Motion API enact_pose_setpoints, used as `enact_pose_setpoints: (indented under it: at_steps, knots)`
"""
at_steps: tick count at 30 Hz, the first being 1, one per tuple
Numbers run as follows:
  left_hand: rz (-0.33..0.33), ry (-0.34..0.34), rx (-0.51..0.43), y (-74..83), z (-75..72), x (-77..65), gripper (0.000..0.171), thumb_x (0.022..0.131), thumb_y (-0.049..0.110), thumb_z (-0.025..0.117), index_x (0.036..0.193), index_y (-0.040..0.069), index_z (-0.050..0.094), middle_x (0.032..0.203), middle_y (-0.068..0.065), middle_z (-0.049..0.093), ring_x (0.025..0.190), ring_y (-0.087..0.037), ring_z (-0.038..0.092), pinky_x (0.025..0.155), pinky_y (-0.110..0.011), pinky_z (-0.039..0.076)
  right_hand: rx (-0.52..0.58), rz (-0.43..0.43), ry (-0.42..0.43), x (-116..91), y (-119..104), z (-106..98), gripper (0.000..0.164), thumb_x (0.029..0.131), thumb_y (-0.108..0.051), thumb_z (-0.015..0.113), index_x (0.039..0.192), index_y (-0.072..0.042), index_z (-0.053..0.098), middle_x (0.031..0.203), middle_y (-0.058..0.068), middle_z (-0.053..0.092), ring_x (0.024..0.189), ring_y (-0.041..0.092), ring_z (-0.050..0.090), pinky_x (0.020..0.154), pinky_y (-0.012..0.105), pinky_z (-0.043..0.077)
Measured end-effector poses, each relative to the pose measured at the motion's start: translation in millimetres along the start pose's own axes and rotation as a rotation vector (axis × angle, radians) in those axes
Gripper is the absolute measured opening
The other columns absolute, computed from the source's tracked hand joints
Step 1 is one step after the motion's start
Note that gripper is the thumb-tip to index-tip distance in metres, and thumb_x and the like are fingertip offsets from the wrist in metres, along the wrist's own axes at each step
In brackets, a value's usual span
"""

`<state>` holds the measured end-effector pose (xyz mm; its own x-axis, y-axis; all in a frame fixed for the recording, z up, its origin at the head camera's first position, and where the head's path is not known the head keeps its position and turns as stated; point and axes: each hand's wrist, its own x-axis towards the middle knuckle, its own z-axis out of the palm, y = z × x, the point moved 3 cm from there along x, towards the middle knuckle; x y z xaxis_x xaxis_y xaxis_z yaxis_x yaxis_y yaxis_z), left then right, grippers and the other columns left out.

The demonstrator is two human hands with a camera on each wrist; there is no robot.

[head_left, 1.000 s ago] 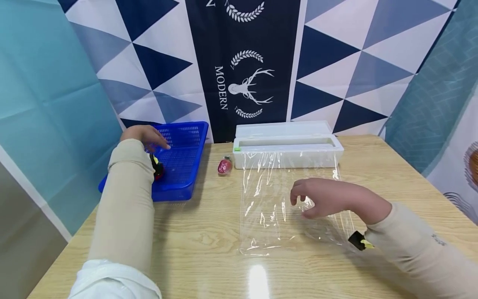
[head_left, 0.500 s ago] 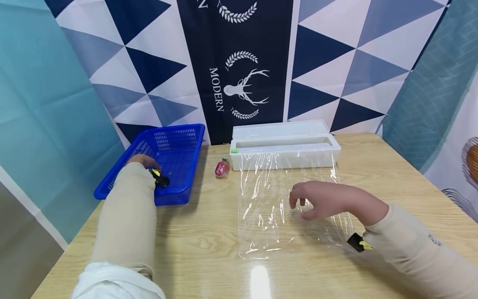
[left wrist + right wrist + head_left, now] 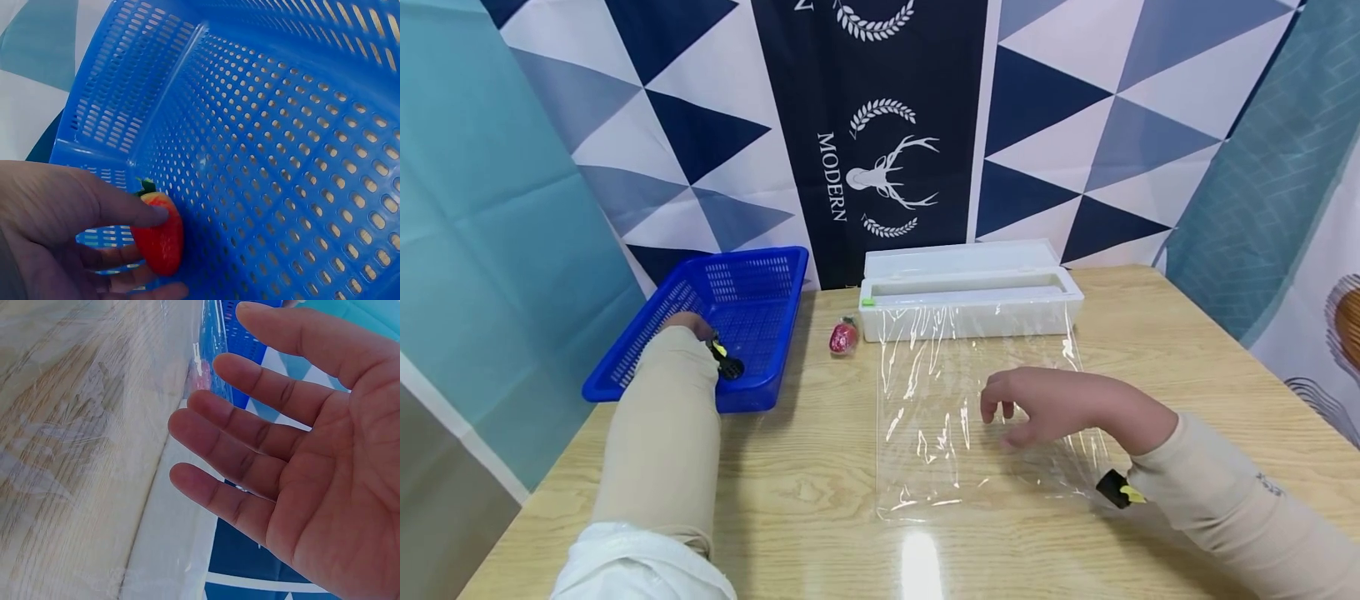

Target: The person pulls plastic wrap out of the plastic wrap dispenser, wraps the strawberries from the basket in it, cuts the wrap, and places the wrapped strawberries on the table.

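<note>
Inside the blue plastic basket (image 3: 760,300), my left hand (image 3: 691,323) holds a red strawberry (image 3: 161,247) with a green leafy top. In the left wrist view the thumb presses on its side while the other fingers lie behind it. The head view hides this strawberry behind the hand and sleeve. My right hand (image 3: 1052,406) hangs over a sheet of clear plastic wrap (image 3: 917,450), its fingers loosely bent and holding nothing. That sheet runs out from a white wrap dispenser box (image 3: 970,321) with a raised lid.
A second strawberry (image 3: 843,337), shiny as if wrapped in film, lies on the wooden table (image 3: 797,467) between basket and dispenser. A patterned cloth (image 3: 700,150) hangs behind the table. Black straps with yellow tabs sit at both wrists.
My left hand has gone down into the basket and taken hold of the strawberry. My right hand stays over the wrap. The head view has shifted slightly.
</note>
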<state>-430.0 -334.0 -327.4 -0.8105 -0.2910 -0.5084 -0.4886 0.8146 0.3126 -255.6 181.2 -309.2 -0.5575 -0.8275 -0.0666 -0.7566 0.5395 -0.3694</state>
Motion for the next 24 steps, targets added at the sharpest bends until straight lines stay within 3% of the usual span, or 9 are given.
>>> enact_pose_setpoints:
  at_steps: [2,5,7,9,13,17,20,22,24]
  knots:
    - [0.021,-0.018,-0.006,3.1,-0.4,-6.4,0.059,0.099,0.026,0.047,0.142,-0.013,0.035,0.143,-0.032,0.036,0.129,-0.04,0.04,0.1,-0.044,0.045,0.003,0.002,0.001,-1,0,-1,0.019,0.08,-0.009,0.072,0.098,-0.012,0.066,0.096,-0.006,0.06,0.085,0.018,0.059,0.076,0.034,0.049]
    - [-0.001,0.002,-0.114,8.0,-1.0,-21.5,0.057,0.098,0.022,0.052,0.141,-0.012,0.036,0.142,-0.031,0.039,0.128,-0.04,0.043,0.099,-0.045,0.046,0.003,-0.003,0.0,-1,-2,-2,0.019,0.081,-0.009,0.073,0.098,-0.011,0.066,0.097,-0.006,0.06,0.085,0.018,0.06,0.077,0.034,0.05]
    - [-0.018,0.025,-0.206,13.2,-1.1,-36.8,0.061,0.097,0.019,0.055,0.144,-0.012,0.03,0.145,-0.031,0.036,0.131,-0.042,0.039,0.103,-0.049,0.041,0.009,0.005,-0.005,-1,-2,-3,0.018,0.081,-0.009,0.072,0.099,-0.012,0.066,0.098,-0.006,0.061,0.086,0.018,0.06,0.077,0.034,0.05]
    - [-0.027,0.091,-0.29,15.6,-4.4,-44.6,0.065,0.094,0.018,0.059,0.144,-0.012,0.03,0.143,-0.031,0.039,0.129,-0.042,0.042,0.102,-0.051,0.042,0.012,0.002,-0.004,-2,-2,-4,0.018,0.081,-0.01,0.073,0.099,-0.011,0.066,0.098,-0.006,0.061,0.085,0.018,0.06,0.077,0.034,0.05]
    - [0.048,0.168,-0.27,21.4,-14.3,-54.3,0.074,0.09,0.021,0.061,0.145,-0.013,0.025,0.14,-0.032,0.039,0.119,-0.041,0.047,0.098,-0.048,0.047,0.011,-0.005,0.003,-3,-5,-6,0.018,0.082,-0.011,0.073,0.099,-0.011,0.066,0.098,-0.005,0.061,0.085,0.018,0.059,0.076,0.034,0.05]
    - [0.142,0.24,-0.23,29.9,-26.6,-67.9,0.066,0.089,0.024,0.063,0.138,-0.013,0.038,0.126,-0.029,0.049,0.096,-0.033,0.059,0.079,-0.039,0.056,0.005,-0.016,0.004,-4,-7,-8,0.017,0.083,-0.012,0.072,0.1,-0.011,0.066,0.098,-0.005,0.061,0.085,0.018,0.059,0.077,0.034,0.049]
    - [0.207,0.293,-0.26,37.7,-38.1,-83.0,0.052,0.09,0.025,0.066,0.125,-0.01,0.052,0.114,-0.024,0.056,0.076,-0.025,0.065,0.067,-0.034,0.058,0.0,-0.018,0.002,-6,-10,-10,0.017,0.084,-0.012,0.072,0.099,-0.011,0.066,0.098,-0.005,0.06,0.085,0.018,0.059,0.077,0.034,0.05]
    - [0.255,0.318,-0.276,42.5,-46.2,-92.5,0.047,0.09,0.025,0.068,0.122,-0.007,0.055,0.114,-0.023,0.056,0.074,-0.025,0.065,0.065,-0.034,0.058,-0.001,-0.018,0.0,-7,-11,-12,0.017,0.084,-0.012,0.072,0.099,-0.01,0.066,0.098,-0.004,0.06,0.085,0.018,0.059,0.077,0.035,0.05]
    - [0.312,0.327,-0.294,47.2,-53.6,-101.2,0.048,0.091,0.024,0.068,0.124,-0.006,0.053,0.119,-0.025,0.053,0.083,-0.028,0.065,0.07,-0.036,0.058,-0.014,-0.021,0.005,-8,-13,-14,0.018,0.083,-0.012,0.073,0.099,-0.011,0.066,0.098,-0.005,0.06,0.086,0.018,0.06,0.077,0.034,0.05]
